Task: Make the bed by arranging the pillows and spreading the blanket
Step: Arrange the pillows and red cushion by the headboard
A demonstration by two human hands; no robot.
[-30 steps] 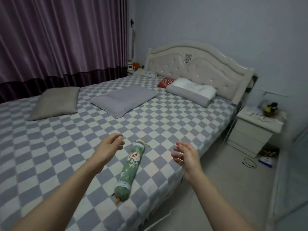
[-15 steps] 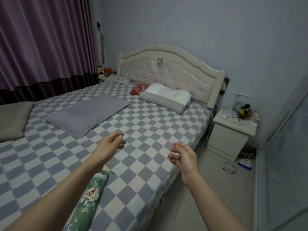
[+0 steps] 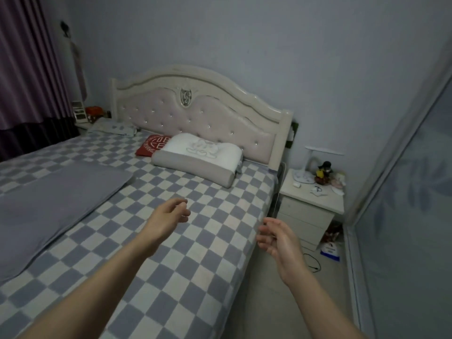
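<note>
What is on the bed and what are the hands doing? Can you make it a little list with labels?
left hand: empty, fingers loosely curled, above the checkered sheet
right hand: empty, fingers relaxed, past the bed's edge
white pillow: by the headboard
red cushion: beside the white pillow, partly behind it
grey pad: flat on the sheet
nightstand: beside the bed, lamp on top

The red cushion [image 3: 152, 146] by the headboard [image 3: 195, 111] bears a white round emblem with character-like strokes, too blurred to read. The headboard's crest carries a silver monogram, also illegible. A blue-and-white package [image 3: 330, 250] on the floor shows print too small to make out.
</note>
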